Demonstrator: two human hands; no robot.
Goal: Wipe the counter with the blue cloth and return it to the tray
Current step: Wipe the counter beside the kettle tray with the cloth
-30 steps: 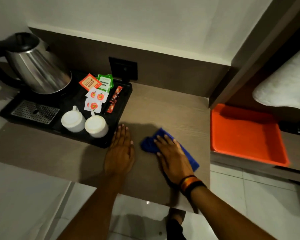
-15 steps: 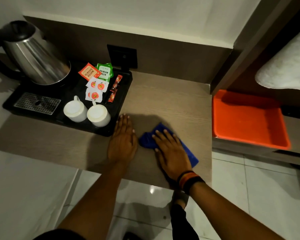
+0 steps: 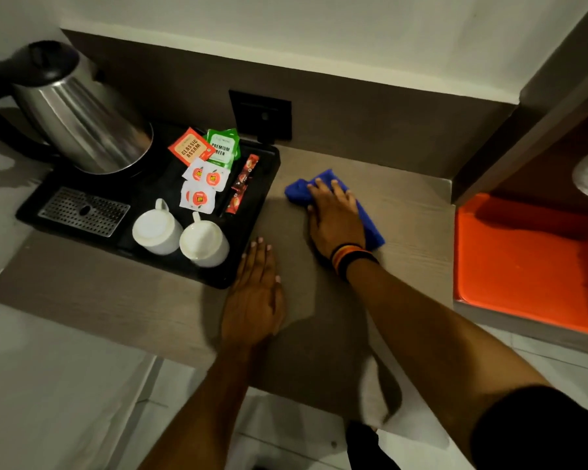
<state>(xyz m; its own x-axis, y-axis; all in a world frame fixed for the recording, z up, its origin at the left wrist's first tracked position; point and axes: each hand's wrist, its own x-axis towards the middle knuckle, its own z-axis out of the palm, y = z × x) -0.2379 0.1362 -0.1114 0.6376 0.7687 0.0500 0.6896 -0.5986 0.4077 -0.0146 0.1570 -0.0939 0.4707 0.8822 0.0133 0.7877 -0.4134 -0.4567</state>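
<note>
Mostly blue cloth [image 3: 370, 222] under right hand [image 3: 335, 222]

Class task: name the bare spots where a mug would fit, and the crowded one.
Free: the counter between blue cloth and orange tray, and its front-left strip. Crowded: the black tray, full of kettle, cups and sachets.

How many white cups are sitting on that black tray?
2. One white cup and a second cup stand side by side at the front of the black tray, both upside down. None seems hidden.
</note>
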